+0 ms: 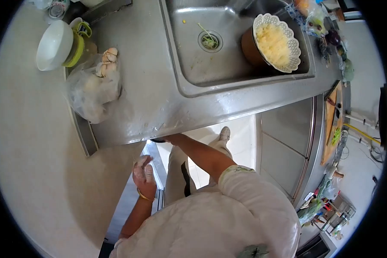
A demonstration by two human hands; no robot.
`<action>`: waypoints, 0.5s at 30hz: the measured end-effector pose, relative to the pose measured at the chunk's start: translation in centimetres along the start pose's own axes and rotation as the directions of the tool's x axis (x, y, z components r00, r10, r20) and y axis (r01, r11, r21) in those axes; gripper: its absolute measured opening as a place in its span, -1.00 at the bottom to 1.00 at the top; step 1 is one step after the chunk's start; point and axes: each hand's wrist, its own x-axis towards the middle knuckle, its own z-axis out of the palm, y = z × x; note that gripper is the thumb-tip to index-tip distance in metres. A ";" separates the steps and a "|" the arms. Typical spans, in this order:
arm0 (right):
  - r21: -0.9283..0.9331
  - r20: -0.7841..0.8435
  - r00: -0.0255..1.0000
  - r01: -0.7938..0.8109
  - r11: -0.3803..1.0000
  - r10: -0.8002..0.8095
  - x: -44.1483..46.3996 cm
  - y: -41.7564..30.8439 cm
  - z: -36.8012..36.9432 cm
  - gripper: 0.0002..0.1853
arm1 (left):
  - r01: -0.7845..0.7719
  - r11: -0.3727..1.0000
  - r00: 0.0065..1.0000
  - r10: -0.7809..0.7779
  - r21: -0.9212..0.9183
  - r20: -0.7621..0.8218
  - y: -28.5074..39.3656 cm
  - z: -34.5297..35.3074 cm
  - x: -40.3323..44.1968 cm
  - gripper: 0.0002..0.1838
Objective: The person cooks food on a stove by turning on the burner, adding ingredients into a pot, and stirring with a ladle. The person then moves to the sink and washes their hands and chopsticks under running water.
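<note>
My left hand (144, 172) is raised below the counter's front edge at the left, wearing a yellow bracelet. Pale, flour-like residue coats its fingers, which are loosely bent and apart with nothing in them. My right arm (202, 153) reaches across my body to the counter edge. Of my right hand (171, 138) only the back part shows; its fingers are hidden beneath the edge. Right beside it is a small dark object (158, 140), too covered to identify. On the counter above lies a clear plastic bag (92, 92) with garlic bulbs (108, 62) at its opening.
In the steel sink (189, 71), a brown pot (250, 49) carries a scalloped white colander (293, 47) of yellowish shredded food. Green scraps (209, 41) lie in the drain. A white bowl (53, 45) stands at upper left. A wooden cutting board (329, 124) rests at the right.
</note>
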 end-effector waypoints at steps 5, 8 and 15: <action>-0.505 0.283 0.953 0.242 0.828 -0.105 -7.7 -3.9 -0.2 -0.62 | -0.517 0.803 0.854 0.509 0.297 0.109 6.0 2.0 6.8 -0.64; -0.754 0.623 0.779 0.623 0.207 -0.072 -15.6 -8.3 -1.9 -0.60 | -0.597 0.722 0.793 0.597 0.349 0.123 7.6 3.0 9.6 -0.64; -0.894 0.444 0.784 0.421 -0.154 -0.434 -25.1 -32.2 -3.1 -0.83 | -0.576 0.705 0.792 0.607 0.414 0.069 6.4 6.0 12.8 -0.60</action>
